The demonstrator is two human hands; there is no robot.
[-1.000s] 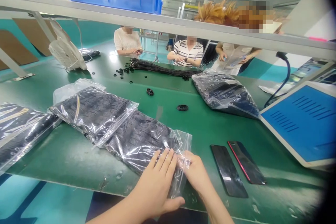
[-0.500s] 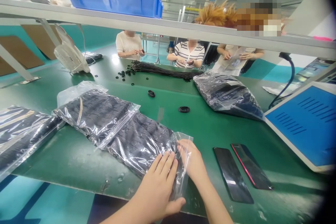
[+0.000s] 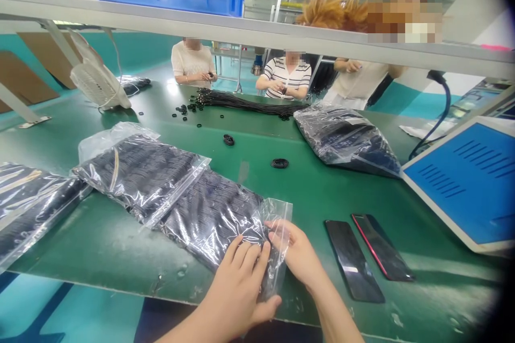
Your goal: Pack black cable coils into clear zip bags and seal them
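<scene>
A clear zip bag [image 3: 217, 214] packed with black coiled cords lies flat on the green table in front of me. My left hand [image 3: 241, 284] rests on its near right part, fingers apart and slightly bent, thumb sticking out to the right. At the bag's right end, my right hand [image 3: 298, 252] has its fingers curled at the clear mouth of the bag, partly behind the plastic; exactly what the fingertips press on is hidden. A second filled bag [image 3: 140, 171] overlaps the left end of this one.
Another filled bag [image 3: 32, 203] lies at far left. Two phones [image 3: 354, 262] and a blue-panelled box [image 3: 462, 187] are at right. Two loose cord coils [image 3: 279, 163], a black cord bundle [image 3: 249, 102], a large bag [image 3: 346, 136] and a fan [image 3: 98, 80] lie beyond. Co-workers sit opposite.
My right hand's fingers have bent more at the bag's mouth. My left fingers have curled slightly on the plastic. The view has shifted a little; a co-worker at right has moved their hands apart.
</scene>
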